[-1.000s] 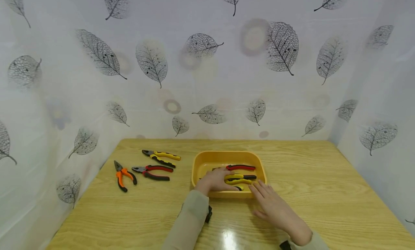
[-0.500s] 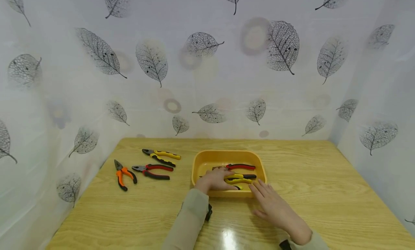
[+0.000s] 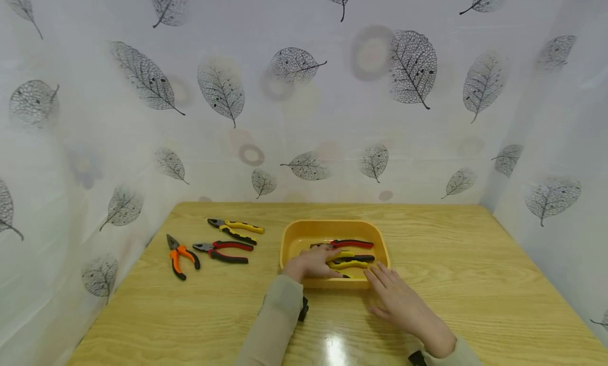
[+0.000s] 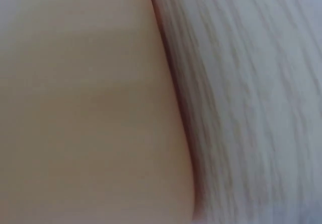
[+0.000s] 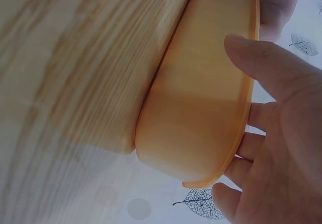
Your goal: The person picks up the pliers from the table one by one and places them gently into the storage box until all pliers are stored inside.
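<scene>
A yellow tray stands at the middle of the table, with several pliers inside. My left hand reaches into it and grips yellow-and-black pliers, its thumb on the near side; the fingertips and the pliers' heads are hidden beneath the hand. Red-and-black pliers lie behind it. My right hand rests straight fingers over the near right rim. In the right wrist view, that hand's thumb stands apart from the fingers, in front of the tray's outer wall.
To the left on the wooden table lie orange-and-black pliers, red-and-black pliers and another yellow-and-black pair. A leaf-patterned curtain closes off the back and sides. The left wrist view shows mostly blurred skin and tabletop.
My left hand has shifted slightly left inside the tray, and the yellow handle end by its thumb has moved left with it. The right hand stays at the rim.
</scene>
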The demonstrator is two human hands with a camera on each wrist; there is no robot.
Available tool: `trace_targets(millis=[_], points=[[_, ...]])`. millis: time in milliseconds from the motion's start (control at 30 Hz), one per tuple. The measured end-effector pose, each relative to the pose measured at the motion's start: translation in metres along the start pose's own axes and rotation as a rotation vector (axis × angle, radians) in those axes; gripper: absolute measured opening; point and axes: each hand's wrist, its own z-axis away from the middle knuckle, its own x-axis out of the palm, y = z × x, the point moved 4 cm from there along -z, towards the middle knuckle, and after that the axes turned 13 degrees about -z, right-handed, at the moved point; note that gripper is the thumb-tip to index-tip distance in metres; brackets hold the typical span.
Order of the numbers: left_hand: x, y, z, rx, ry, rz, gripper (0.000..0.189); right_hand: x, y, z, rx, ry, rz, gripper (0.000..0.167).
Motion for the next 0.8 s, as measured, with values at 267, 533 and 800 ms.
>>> trace_targets(millis=[267,533,800], points=[[0.0028,-0.0066,-0.002,0.01,0.025,0.04,0.065,0.0007,0.0007,-0.0001,-0.003,0.009,-0.003,0.071],[-0.0002,-0.0087,-0.0026,-0.003,0.061,0.105,0.068,0.0003,0.0002,-0.0004,-0.008,0.014,-0.009,0.072],[-0.0013,-0.01,-0.0041,0.02,0.105,0.067,0.066,0.0006,0.0003,-0.0006,0.007,0.0,-0.016,0.072]])
